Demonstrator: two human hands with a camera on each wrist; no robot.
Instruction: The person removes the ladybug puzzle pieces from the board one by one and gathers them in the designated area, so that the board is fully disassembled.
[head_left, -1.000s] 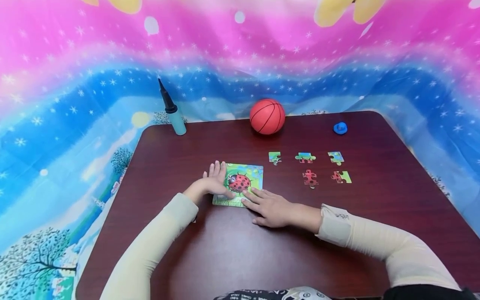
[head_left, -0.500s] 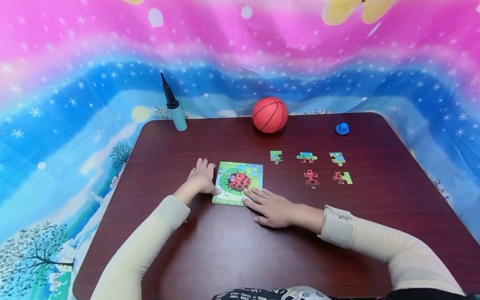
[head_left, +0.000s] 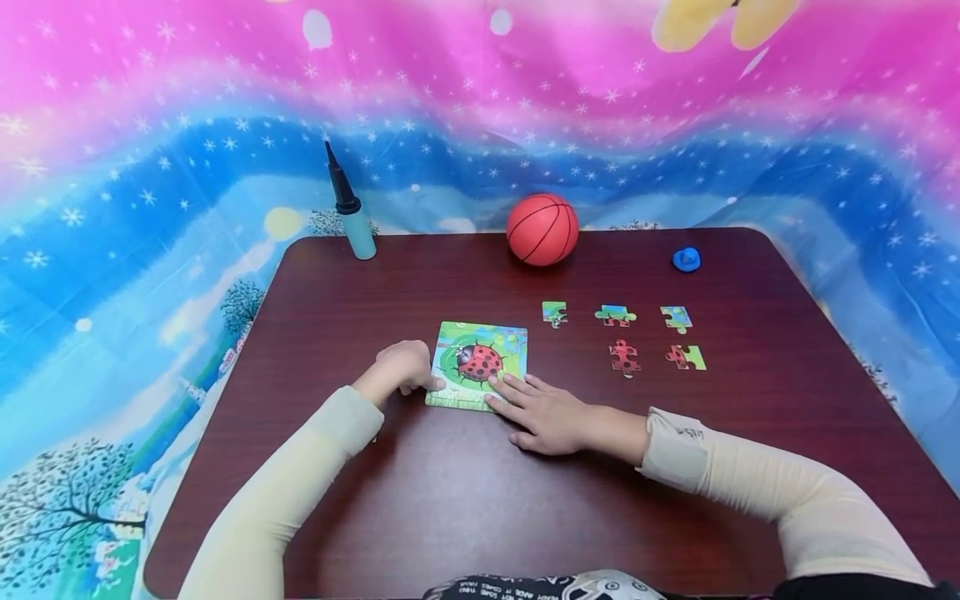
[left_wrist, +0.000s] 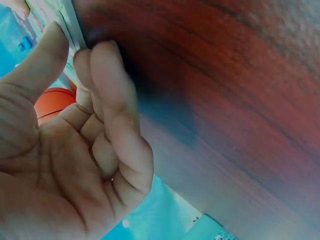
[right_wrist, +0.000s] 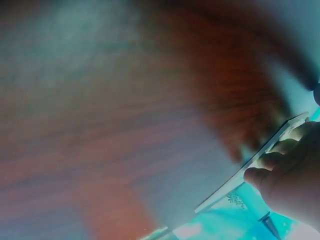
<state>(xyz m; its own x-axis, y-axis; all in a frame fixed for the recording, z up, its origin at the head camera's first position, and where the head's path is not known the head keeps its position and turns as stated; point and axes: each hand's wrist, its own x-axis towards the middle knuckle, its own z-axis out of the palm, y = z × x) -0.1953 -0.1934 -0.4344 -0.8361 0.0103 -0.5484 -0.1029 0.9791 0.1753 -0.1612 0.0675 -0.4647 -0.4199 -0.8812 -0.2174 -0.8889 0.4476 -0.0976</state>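
The table [head_left: 450,508] is the biggest thing I have, with bare wood running from the board to the near edge and more to the left. My left hand [head_left: 405,367] has changed most: half a second ago its fingers were spread beside the puzzle board; now they are curled in, thumb on top, pinching the left edge. I take that as control of that side, where before there was only contact. My right hand [head_left: 551,418] lies with fingers spread on the near right corner, as it did.

The ladybug puzzle board [head_left: 482,363] sits near the table's middle between both hands; whether its left edge is off the wood, I can't tell. The pump [head_left: 361,237] and ball [head_left: 542,230] stand by the far edge, well apart from it. Tighter is the right: five loose puzzle pieces [head_left: 625,357] lie there, with a small blue hat-shaped thing [head_left: 686,260] farther back.
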